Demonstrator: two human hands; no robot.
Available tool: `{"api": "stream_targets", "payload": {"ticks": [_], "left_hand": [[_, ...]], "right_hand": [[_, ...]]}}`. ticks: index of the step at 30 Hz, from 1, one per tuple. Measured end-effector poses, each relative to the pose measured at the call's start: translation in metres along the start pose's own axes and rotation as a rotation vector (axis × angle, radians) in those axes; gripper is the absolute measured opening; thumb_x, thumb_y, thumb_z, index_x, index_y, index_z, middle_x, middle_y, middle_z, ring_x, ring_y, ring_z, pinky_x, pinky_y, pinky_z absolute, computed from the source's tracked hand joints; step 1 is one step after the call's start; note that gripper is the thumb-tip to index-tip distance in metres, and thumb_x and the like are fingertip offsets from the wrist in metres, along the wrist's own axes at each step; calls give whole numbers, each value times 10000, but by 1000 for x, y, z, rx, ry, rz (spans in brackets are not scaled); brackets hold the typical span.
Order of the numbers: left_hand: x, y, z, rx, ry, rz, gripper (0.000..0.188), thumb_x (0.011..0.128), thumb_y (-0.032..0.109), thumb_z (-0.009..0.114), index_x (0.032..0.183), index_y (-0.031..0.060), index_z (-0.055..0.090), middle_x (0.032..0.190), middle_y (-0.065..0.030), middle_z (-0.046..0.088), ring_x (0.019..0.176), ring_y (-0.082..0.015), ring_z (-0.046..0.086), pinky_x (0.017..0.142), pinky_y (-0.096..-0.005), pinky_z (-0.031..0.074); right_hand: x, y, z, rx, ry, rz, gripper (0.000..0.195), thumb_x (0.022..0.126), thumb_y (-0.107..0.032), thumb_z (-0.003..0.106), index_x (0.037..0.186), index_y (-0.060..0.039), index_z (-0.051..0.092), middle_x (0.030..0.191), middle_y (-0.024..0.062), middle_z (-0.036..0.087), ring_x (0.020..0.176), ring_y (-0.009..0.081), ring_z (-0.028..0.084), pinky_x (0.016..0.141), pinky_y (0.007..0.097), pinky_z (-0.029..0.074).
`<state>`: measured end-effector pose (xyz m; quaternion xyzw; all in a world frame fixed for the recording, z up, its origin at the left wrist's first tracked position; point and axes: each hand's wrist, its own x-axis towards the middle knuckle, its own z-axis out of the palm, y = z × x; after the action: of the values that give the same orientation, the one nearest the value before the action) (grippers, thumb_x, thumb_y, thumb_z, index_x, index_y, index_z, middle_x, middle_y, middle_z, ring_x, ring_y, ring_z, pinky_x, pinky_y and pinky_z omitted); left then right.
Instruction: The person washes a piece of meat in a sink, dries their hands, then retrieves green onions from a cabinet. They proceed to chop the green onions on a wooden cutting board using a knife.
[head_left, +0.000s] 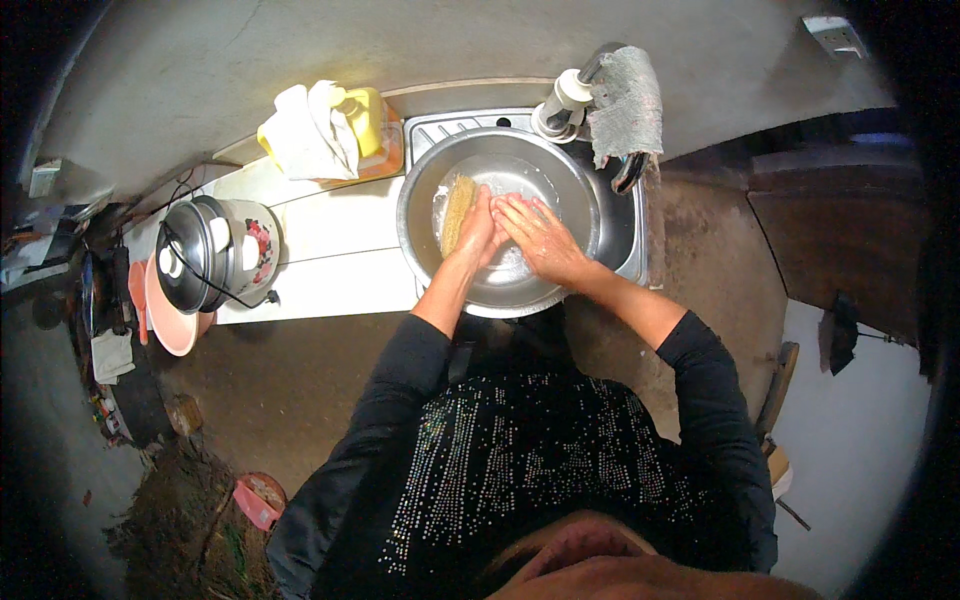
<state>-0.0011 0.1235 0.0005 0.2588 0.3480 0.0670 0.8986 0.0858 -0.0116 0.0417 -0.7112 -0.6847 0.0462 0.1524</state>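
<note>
A wide stainless steel basin rests over the sink, with shallow water and suds on its bottom. Inside it, against the left side, leans a long tan loofah sponge. My left hand is just right of the loofah, palm turned inward and thumb side up. My right hand, wet and with fingers stretched out, touches the left one at the fingertips. No object shows between the two hands, though the left fingers are partly covered.
The steel sink has a faucet draped with a grey cloth. On the white counter stand yellow bottles under a white cloth, and a floral electric pot with its cord. A pink basin juts past the counter's left end.
</note>
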Motion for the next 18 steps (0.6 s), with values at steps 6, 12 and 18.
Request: {"api": "stream_targets", "payload": {"ticks": [6, 12, 18], "left_hand": [[-8, -5, -9, 428, 12, 281, 294, 988, 215, 464, 994, -24, 635, 879, -78, 657, 766, -121, 619, 647, -263, 509], [-2, -20, -13, 792, 222, 391, 369, 977, 294, 500, 852, -23, 643, 690, -16, 601, 610, -81, 522, 535, -256, 421], [-22, -1, 2, 433, 86, 197, 364, 980, 312, 499, 902, -5, 660, 748, -11, 615, 666, -70, 543, 568, -221, 430]], "right_hand": [[-7, 4, -1, -64, -75, -45, 522, 820, -52, 477, 1339, -13, 441, 1450, 133, 389, 1392, 252, 302, 1129, 483, 221], [-8, -10, -1, -63, -107, -84, 506, 818, -55, 488, 1323, -19, 458, 1434, 130, 404, 1388, 254, 307, 1131, 482, 216], [-8, -9, -4, -49, -43, -124, 457, 805, -75, 505, 1258, -19, 500, 1376, 126, 455, 1360, 257, 352, 1122, 477, 241]]}}
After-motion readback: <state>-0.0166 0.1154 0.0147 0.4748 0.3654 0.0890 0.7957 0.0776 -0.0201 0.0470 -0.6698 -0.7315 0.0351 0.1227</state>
